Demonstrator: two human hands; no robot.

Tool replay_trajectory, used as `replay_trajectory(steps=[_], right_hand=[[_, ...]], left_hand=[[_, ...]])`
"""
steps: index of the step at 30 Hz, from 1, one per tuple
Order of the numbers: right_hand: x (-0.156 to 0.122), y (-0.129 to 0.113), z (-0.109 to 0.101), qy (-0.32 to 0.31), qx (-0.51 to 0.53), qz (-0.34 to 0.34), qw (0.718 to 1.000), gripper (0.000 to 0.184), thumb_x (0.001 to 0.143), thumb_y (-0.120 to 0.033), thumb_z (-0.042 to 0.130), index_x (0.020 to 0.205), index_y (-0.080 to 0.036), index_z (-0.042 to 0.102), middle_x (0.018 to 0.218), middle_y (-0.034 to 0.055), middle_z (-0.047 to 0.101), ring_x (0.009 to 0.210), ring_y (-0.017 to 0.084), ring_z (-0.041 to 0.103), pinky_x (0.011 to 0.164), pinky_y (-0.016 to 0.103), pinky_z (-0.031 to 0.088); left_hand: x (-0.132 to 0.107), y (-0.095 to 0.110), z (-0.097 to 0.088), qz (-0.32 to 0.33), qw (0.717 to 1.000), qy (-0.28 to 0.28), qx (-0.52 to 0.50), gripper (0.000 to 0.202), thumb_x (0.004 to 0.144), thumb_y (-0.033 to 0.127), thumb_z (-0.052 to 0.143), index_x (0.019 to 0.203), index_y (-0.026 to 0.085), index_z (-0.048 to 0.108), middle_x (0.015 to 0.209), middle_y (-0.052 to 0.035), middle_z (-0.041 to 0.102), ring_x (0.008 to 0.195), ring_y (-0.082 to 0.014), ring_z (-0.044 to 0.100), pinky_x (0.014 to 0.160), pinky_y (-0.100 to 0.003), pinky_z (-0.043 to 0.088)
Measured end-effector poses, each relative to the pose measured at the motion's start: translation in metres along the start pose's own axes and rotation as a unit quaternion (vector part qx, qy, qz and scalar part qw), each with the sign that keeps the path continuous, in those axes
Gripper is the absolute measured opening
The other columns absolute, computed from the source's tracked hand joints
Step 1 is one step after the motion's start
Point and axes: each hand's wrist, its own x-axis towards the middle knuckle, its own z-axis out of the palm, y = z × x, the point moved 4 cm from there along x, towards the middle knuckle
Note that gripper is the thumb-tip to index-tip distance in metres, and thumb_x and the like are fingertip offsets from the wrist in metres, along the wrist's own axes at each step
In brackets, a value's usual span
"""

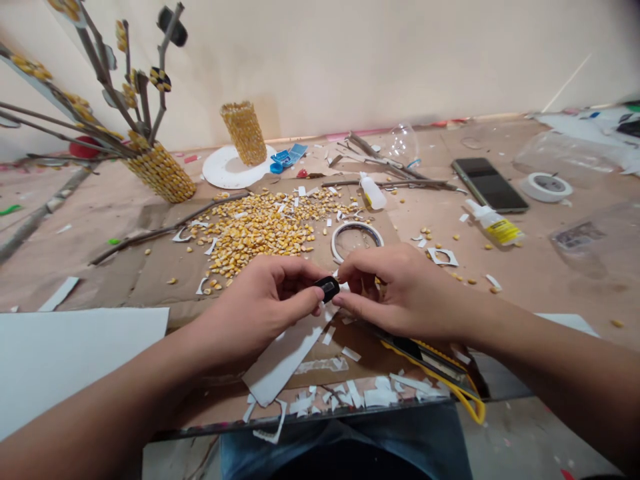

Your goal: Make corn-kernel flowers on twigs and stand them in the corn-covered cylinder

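Small black piece (328, 288): we pinch it between the fingers of our left hand (260, 310) and right hand (400, 293). Just beyond the fingers lie corn kernels (260, 230) and a tape ring (357, 239); beneath them, paper scraps (320, 397) and a yellow cutter (440, 373).

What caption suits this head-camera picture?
Left hand and right hand pinch a small black round piece near loose yellow corn kernels.

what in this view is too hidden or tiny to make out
Head view: small black piece, pinched between left hand and right hand; fingers cover its shape.
Head view: yellow-handled tool, front end hidden under the right hand.
Head view: bottle label, print too small to read.
Head view: branches, cut off by the left and top edges.
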Motion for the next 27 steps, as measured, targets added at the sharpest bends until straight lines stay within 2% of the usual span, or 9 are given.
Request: replay_trajectory(steps=[4,10,17,21,23,25,27], right_hand=[[0.000,-0.002,0.000,0.005,0.003,-0.011,1.000,0.012,0.093,-0.027,0.072,0.092,-0.016,0.071,0.068,-0.0020,0.068,0.059,0.010,0.057,0.062,0.024,0.037],[-0.003,-0.002,0.004,-0.013,0.000,-0.016,1.000,0.014,0.094,-0.029,0.070,0.091,-0.016,0.070,0.070,-0.0015,0.068,0.059,0.010,0.055,0.060,0.024,0.036],[-0.001,0.001,0.005,-0.001,-0.015,-0.008,1.000,0.012,0.094,-0.027,0.070,0.093,-0.016,0.071,0.070,-0.0006,0.069,0.060,0.010,0.056,0.062,0.024,0.036],[0.002,0.008,-0.001,-0.062,-0.034,-0.016,0.997,0.012,0.092,-0.028,0.073,0.085,-0.018,0.071,0.066,-0.0020,0.067,0.058,0.010,0.055,0.059,0.024,0.034],[0.005,0.019,-0.007,-0.087,-0.052,0.001,0.995,0.013,0.093,-0.023,0.069,0.081,-0.019,0.070,0.066,-0.0019,0.067,0.059,0.011,0.055,0.059,0.025,0.034],[0.009,0.032,-0.017,-0.051,-0.075,0.033,0.995,0.016,0.094,-0.015,0.059,0.085,-0.019,0.071,0.073,0.0006,0.070,0.066,0.014,0.060,0.064,0.025,0.038],[0.013,0.043,-0.024,0.021,-0.088,0.045,0.995,0.024,0.093,-0.009,0.050,0.094,-0.018,0.072,0.091,0.0053,0.074,0.082,0.017,0.065,0.075,0.028,0.044]], left_hand=[[0.000,0.000,0.001,-0.003,1.000,0.001,-0.007,0.012,0.091,0.021,0.072,0.096,0.020,0.083,0.080,0.0017,0.077,0.072,-0.0091,0.062,0.067,-0.017,0.048],[-0.002,-0.002,0.000,-0.018,1.000,0.000,-0.015,0.010,0.088,0.019,0.073,0.086,0.018,0.083,0.071,0.0014,0.073,0.065,-0.0087,0.058,0.060,-0.018,0.042],[0.000,-0.004,0.001,-0.014,0.998,-0.017,-0.058,0.022,0.080,0.012,0.078,0.099,0.021,0.084,0.095,-0.0026,0.083,0.085,-0.0149,0.070,0.077,-0.023,0.051],[0.000,-0.008,0.002,-0.024,0.999,-0.045,-0.017,0.018,0.089,0.019,0.072,0.103,0.020,0.082,0.095,-0.0035,0.082,0.085,-0.0167,0.071,0.075,-0.025,0.051],[0.000,-0.010,0.002,-0.040,0.997,-0.058,0.013,0.018,0.092,0.022,0.070,0.106,0.021,0.081,0.091,-0.0027,0.081,0.080,-0.0157,0.070,0.072,-0.025,0.050],[-0.001,-0.009,0.002,-0.054,0.995,-0.070,0.039,0.019,0.093,0.023,0.068,0.109,0.021,0.080,0.087,-0.0016,0.079,0.078,-0.0150,0.069,0.071,-0.025,0.050],[-0.002,-0.007,0.003,-0.066,0.993,-0.077,0.060,0.019,0.093,0.021,0.067,0.108,0.020,0.078,0.085,-0.0015,0.079,0.078,-0.0156,0.069,0.070,-0.025,0.050]])
